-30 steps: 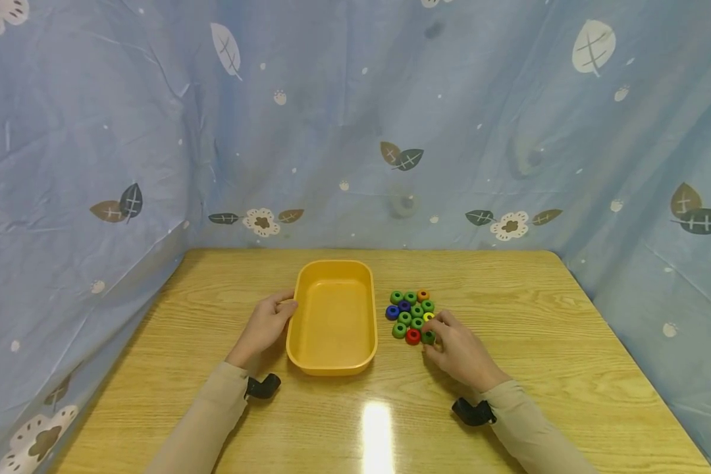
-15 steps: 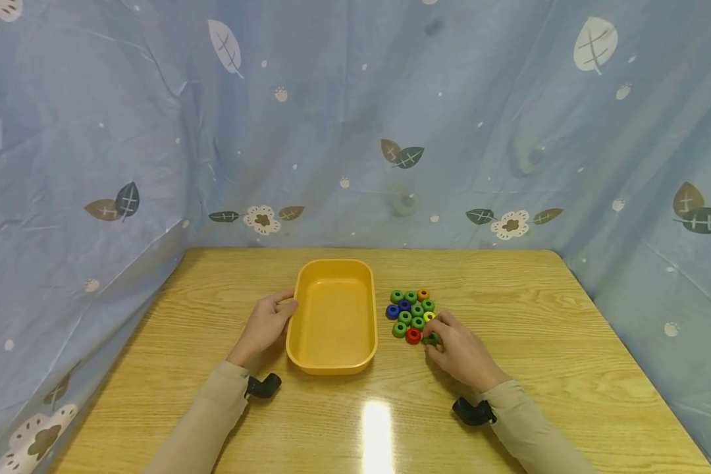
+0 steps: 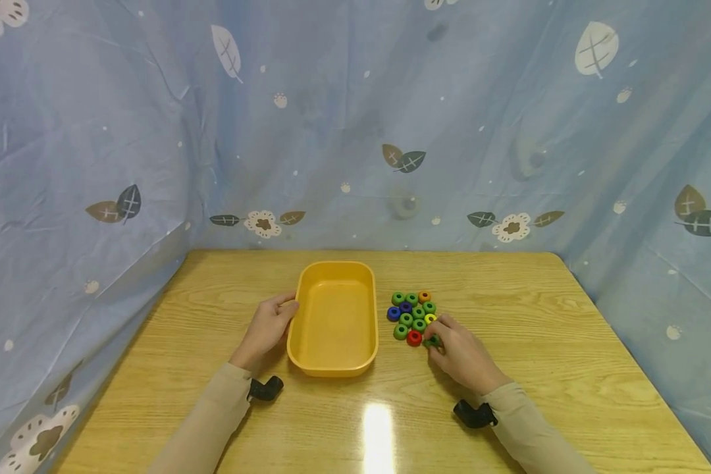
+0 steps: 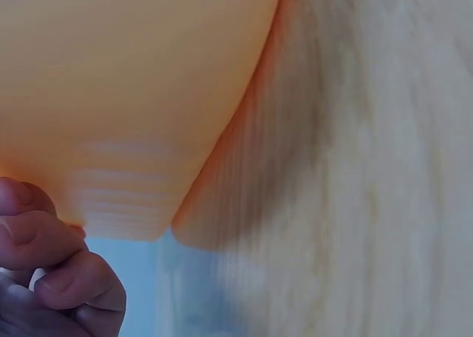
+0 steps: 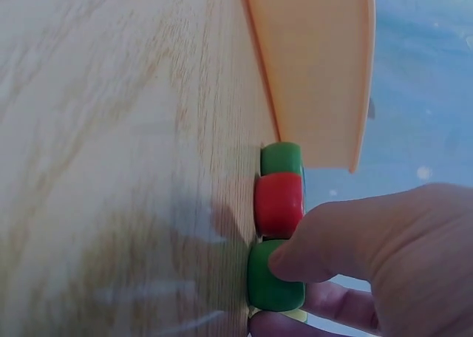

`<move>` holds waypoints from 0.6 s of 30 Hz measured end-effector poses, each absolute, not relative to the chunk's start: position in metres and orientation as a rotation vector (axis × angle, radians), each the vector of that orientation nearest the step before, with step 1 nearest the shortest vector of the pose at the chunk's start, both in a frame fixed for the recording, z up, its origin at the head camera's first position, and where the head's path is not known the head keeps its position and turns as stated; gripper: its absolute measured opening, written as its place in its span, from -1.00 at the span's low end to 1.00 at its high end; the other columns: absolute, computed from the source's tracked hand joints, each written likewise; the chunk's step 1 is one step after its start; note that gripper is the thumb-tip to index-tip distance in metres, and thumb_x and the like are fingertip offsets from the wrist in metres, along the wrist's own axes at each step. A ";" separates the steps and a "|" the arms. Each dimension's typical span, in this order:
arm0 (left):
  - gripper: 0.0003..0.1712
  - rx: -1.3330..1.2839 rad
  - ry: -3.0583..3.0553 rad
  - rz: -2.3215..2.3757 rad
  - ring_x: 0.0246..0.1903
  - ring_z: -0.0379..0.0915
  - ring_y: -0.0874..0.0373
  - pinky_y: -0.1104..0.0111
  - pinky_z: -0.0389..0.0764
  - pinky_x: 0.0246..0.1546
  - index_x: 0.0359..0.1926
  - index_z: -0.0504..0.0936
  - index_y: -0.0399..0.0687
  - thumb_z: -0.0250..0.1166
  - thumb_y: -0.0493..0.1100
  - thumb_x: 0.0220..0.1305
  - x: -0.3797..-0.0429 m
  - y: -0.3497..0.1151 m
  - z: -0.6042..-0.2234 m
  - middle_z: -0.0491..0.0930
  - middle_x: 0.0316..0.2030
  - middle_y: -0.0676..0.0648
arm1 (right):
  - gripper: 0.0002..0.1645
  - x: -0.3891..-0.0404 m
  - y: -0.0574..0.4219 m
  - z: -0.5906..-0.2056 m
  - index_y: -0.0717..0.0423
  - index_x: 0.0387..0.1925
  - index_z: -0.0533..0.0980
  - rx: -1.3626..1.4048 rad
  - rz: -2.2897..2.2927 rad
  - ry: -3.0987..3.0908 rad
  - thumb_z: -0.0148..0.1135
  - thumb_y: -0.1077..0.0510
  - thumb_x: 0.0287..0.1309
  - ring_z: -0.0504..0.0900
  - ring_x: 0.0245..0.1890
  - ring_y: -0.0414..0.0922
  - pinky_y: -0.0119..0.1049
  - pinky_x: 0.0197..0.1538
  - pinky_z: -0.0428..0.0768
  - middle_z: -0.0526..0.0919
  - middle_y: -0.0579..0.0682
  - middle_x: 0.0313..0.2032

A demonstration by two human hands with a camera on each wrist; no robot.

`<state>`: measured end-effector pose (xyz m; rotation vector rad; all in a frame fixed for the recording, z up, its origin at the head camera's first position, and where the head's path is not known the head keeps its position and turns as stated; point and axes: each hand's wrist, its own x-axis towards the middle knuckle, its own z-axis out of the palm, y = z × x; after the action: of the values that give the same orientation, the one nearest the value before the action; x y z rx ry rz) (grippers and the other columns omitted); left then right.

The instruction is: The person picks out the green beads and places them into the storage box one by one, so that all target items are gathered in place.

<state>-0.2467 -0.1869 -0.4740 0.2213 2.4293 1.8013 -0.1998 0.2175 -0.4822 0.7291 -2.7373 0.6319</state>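
Pinching a dark green bead (image 5: pixel 272 289) between thumb and fingertips, the right grip (image 3: pixel 462 352) sits at the near right corner of a cluster of small ring-shaped beads on the wooden tabletop (image 3: pixel 480 283); whether the held bead touches the wood is hard to tell. Just beside it, on its left, stands a red bead (image 3: pixel 414 338), with a lighter green bead (image 3: pixel 400 331) farther left. A yellow bead (image 3: pixel 430 318) shows right by the fingers, and an orange bead (image 3: pixel 424 296) marks the far edge of the cluster. A blue bead (image 3: pixel 394 313) and a darker violet-blue bead (image 3: pixel 405 307) lie on its left side, with more green ones among them. Left of the beads, a little apart, rests a deep yellow-orange tray (image 3: pixel 333 322) with rounded corners. The left grip (image 3: pixel 266 329) is at the tray's left wall, thumb against the side; some fingers look bent, but I cannot tell whether they close round the edge. Beyond the tabletop hangs a blue cloth (image 3: pixel 332 118) printed with leaves and flowers.
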 end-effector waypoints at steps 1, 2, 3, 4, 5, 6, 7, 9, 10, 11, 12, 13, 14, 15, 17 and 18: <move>-0.43 0.229 2.435 1.800 -0.71 0.37 0.13 0.37 0.46 -0.64 0.51 0.35 -0.24 0.07 -0.05 0.66 -0.246 -0.187 -0.474 0.70 -0.47 -0.14 | -0.71 -0.200 0.218 -0.482 0.04 -0.18 0.64 0.732 0.632 -2.735 0.51 0.35 0.09 0.29 -0.47 -0.34 -0.43 -0.42 0.35 0.53 -0.08 -0.21; -0.43 0.229 2.438 1.797 -0.74 0.33 0.15 0.39 0.43 -0.66 0.51 0.35 -0.24 0.07 -0.05 0.66 -0.246 -0.186 -0.473 0.69 -0.48 -0.17 | -0.71 -0.200 0.218 -0.482 0.04 -0.17 0.65 0.736 0.632 -2.733 0.51 0.35 0.09 0.29 -0.47 -0.34 -0.43 -0.43 0.35 0.53 -0.08 -0.22; -0.43 0.224 2.436 1.800 -0.76 0.30 0.17 0.40 0.41 -0.67 0.51 0.34 -0.24 0.07 -0.05 0.66 -0.246 -0.186 -0.474 0.68 -0.49 -0.21 | -0.71 -0.200 0.218 -0.482 0.04 -0.16 0.65 0.738 0.632 -2.732 0.51 0.35 0.09 0.29 -0.48 -0.35 -0.43 -0.43 0.35 0.53 -0.08 -0.22; -0.43 0.217 2.442 1.800 -0.78 0.25 0.20 0.41 0.38 -0.70 0.51 0.34 -0.25 0.07 -0.05 0.66 -0.246 -0.186 -0.474 0.70 -0.47 -0.23 | -0.70 -0.200 0.217 -0.481 0.04 -0.16 0.66 0.740 0.632 -2.730 0.50 0.35 0.09 0.29 -0.48 -0.35 -0.43 -0.43 0.35 0.53 -0.08 -0.22; -0.42 0.204 2.445 1.803 -0.79 0.24 0.21 0.42 0.37 -0.70 0.51 0.35 -0.25 0.08 -0.05 0.65 -0.246 -0.186 -0.474 0.73 -0.43 -0.25 | -0.70 -0.200 0.217 -0.481 0.04 -0.16 0.66 0.744 0.633 -2.727 0.50 0.36 0.08 0.28 -0.48 -0.36 -0.43 -0.43 0.35 0.53 -0.08 -0.23; -0.42 0.193 2.445 1.807 -0.80 0.23 0.22 0.42 0.38 -0.70 0.51 0.35 -0.24 0.08 -0.05 0.65 -0.247 -0.186 -0.475 0.72 -0.42 -0.28 | -0.70 -0.200 0.217 -0.481 0.04 -0.15 0.67 0.746 0.632 -2.725 0.50 0.36 0.08 0.28 -0.48 -0.36 -0.44 -0.43 0.35 0.52 -0.09 -0.23; -0.42 0.182 2.452 1.808 -0.79 0.27 0.23 0.42 0.39 -0.69 0.50 0.36 -0.25 0.09 -0.05 0.64 -0.247 -0.186 -0.475 0.74 -0.38 -0.28 | -0.70 -0.200 0.217 -0.480 0.05 -0.15 0.67 0.749 0.633 -2.723 0.49 0.36 0.08 0.27 -0.48 -0.36 -0.44 -0.43 0.35 0.52 -0.09 -0.24; -0.42 0.162 2.458 1.825 -0.76 0.34 0.25 0.41 0.43 -0.67 0.49 0.38 -0.25 0.11 -0.05 0.63 -0.248 -0.186 -0.476 0.76 -0.36 -0.25 | -0.71 -0.200 0.217 -0.480 0.06 -0.15 0.67 0.755 0.632 -2.726 0.49 0.36 0.09 0.26 -0.49 -0.37 -0.44 -0.43 0.34 0.52 -0.08 -0.24; -0.43 0.153 2.459 1.829 -0.76 0.33 0.25 0.41 0.42 -0.68 0.48 0.39 -0.24 0.12 -0.05 0.62 -0.248 -0.185 -0.477 0.76 -0.40 -0.21 | -0.71 -0.200 0.217 -0.479 0.06 -0.14 0.67 0.759 0.632 -2.730 0.48 0.35 0.09 0.26 -0.49 -0.37 -0.44 -0.43 0.34 0.52 -0.08 -0.24; -0.43 0.146 2.455 1.833 -0.76 0.34 0.24 0.42 0.42 -0.68 0.48 0.40 -0.23 0.13 -0.04 0.62 -0.248 -0.185 -0.477 0.72 -0.48 -0.18 | -0.71 -0.201 0.217 -0.479 0.06 -0.14 0.67 0.759 0.632 -2.733 0.48 0.35 0.10 0.27 -0.49 -0.37 -0.44 -0.43 0.35 0.52 -0.08 -0.24; -0.44 0.144 2.454 1.831 -0.78 0.31 0.25 0.42 0.41 -0.69 0.48 0.40 -0.22 0.13 -0.04 0.62 -0.248 -0.185 -0.477 0.66 -0.56 -0.14 | -0.71 -0.201 0.218 -0.478 0.07 -0.14 0.67 0.756 0.633 -2.736 0.48 0.35 0.10 0.28 -0.49 -0.36 -0.44 -0.44 0.36 0.53 -0.08 -0.24; -0.44 0.143 2.451 1.831 -0.78 0.30 0.25 0.42 0.41 -0.69 0.48 0.40 -0.22 0.13 -0.05 0.62 -0.248 -0.185 -0.478 0.63 -0.61 -0.08 | -0.71 -0.201 0.219 -0.476 0.07 -0.13 0.67 0.749 0.635 -2.734 0.48 0.35 0.10 0.32 -0.48 -0.37 -0.44 -0.43 0.39 0.54 -0.08 -0.23; -0.44 0.140 2.446 1.832 -0.79 0.28 0.24 0.42 0.41 -0.68 0.48 0.40 -0.21 0.12 -0.05 0.62 -0.248 -0.184 -0.478 0.58 -0.65 -0.06 | -0.71 -0.201 0.220 -0.475 0.08 -0.13 0.67 0.742 0.632 -2.729 0.48 0.35 0.09 0.37 -0.47 -0.36 -0.44 -0.43 0.43 0.55 -0.07 -0.22; -0.45 0.133 2.442 1.834 -0.80 0.25 0.23 0.42 0.39 -0.69 0.48 0.40 -0.20 0.13 -0.05 0.62 -0.248 -0.183 -0.478 0.55 -0.68 -0.06 | -0.71 -0.202 0.220 -0.473 0.09 -0.13 0.67 0.737 0.637 -2.719 0.48 0.36 0.09 0.43 -0.46 -0.35 -0.42 -0.41 0.49 0.57 -0.07 -0.20; -0.45 0.125 2.443 1.845 -0.75 0.39 0.21 0.40 0.47 -0.64 0.47 0.40 -0.21 0.13 -0.06 0.62 -0.247 -0.182 -0.478 0.63 -0.60 -0.06 | -0.69 -0.203 0.222 -0.469 0.12 -0.13 0.67 0.726 0.652 -2.691 0.49 0.38 0.07 0.53 -0.40 -0.27 -0.37 -0.36 0.58 0.59 -0.04 -0.18; -0.45 0.125 2.451 1.842 -0.73 0.41 0.20 0.39 0.49 -0.63 0.47 0.40 -0.21 0.13 -0.05 0.62 -0.246 -0.182 -0.478 0.67 -0.56 -0.10 | -0.69 -0.204 0.222 -0.467 0.13 -0.12 0.67 0.725 0.657 -2.679 0.49 0.38 0.07 0.58 -0.37 -0.24 -0.34 -0.33 0.62 0.59 -0.03 -0.17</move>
<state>-0.2462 -0.1820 -0.4780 0.1247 2.4505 1.8416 -0.2041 0.2222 -0.4673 0.7246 -2.6788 0.6569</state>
